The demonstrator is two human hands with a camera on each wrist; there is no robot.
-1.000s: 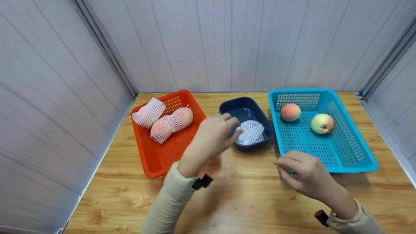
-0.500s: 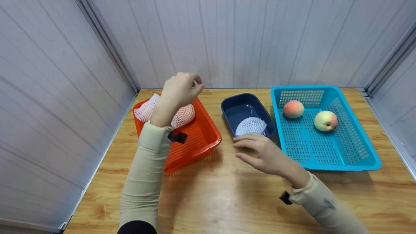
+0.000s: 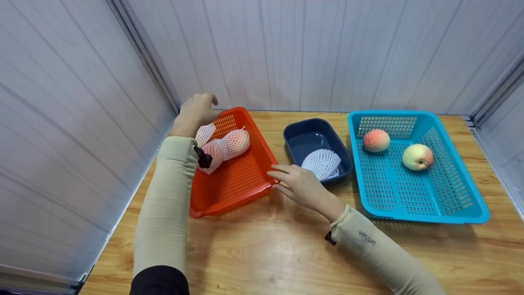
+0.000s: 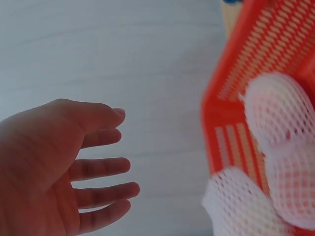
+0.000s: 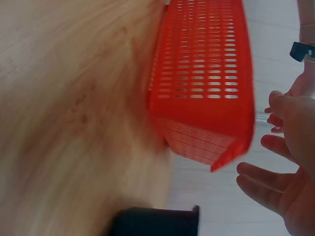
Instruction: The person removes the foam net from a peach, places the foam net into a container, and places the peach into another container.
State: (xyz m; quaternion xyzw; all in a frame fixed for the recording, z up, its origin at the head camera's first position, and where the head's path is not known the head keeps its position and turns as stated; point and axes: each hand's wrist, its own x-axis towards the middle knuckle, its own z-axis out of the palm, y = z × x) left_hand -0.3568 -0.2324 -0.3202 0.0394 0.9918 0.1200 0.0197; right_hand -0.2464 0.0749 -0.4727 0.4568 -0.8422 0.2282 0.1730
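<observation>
A red-orange plastic basket [image 3: 237, 184] holds several peaches in white foam nets; two of these netted peaches [image 3: 236, 143] lie end to end. My left hand [image 3: 196, 110] hovers by its far left corner, and the left forearm hides part of the basket. In the left wrist view that hand [image 4: 44, 167] has nothing in it, its fingers [image 4: 101, 168] extended beside the rim. At the basket's near right corner is my right hand [image 3: 301, 184], fingertips right at the rim. The right wrist view shows its fingers [image 5: 263, 184] loosely spread close to the red basket [image 5: 202, 93].
Right of the red basket, a dark blue bowl [image 3: 309, 139] holds white foam nets [image 3: 321, 164]. Farther right stands a turquoise basket [image 3: 380, 200] with two bare peaches, a pinkish peach [image 3: 376, 140] and a yellowish peach [image 3: 417, 157]. Pale panel walls [image 3: 286, 53] border the wooden table [image 3: 254, 250].
My left hand has moved from beside the blue bowl, across to the red basket's far left corner. My right hand has moved left from the turquoise basket's front to the red basket's near corner.
</observation>
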